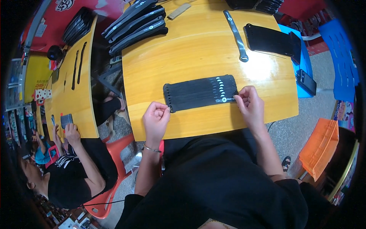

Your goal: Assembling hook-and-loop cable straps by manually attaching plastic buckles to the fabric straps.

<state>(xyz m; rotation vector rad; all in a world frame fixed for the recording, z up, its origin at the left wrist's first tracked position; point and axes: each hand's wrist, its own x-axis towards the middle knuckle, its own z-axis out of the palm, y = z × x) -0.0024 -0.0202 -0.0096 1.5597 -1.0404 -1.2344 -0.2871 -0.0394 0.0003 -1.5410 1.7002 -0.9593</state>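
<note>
Downward fisheye view from head height

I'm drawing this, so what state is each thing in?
Strips: lying side by side
Left hand: pinched at their left end
Right hand: pinched at their right end
Lone strip: lying apart
Black bundle: lying flat
Grey-black pile: stacked
Bangle: worn on left wrist
Red chair: occupied

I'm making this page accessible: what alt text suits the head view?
A person's left hand and right hand are at opposite ends of a row of black straps on a yellow table, with stacked dark straps beyond and a co-worker seated at left.
</note>
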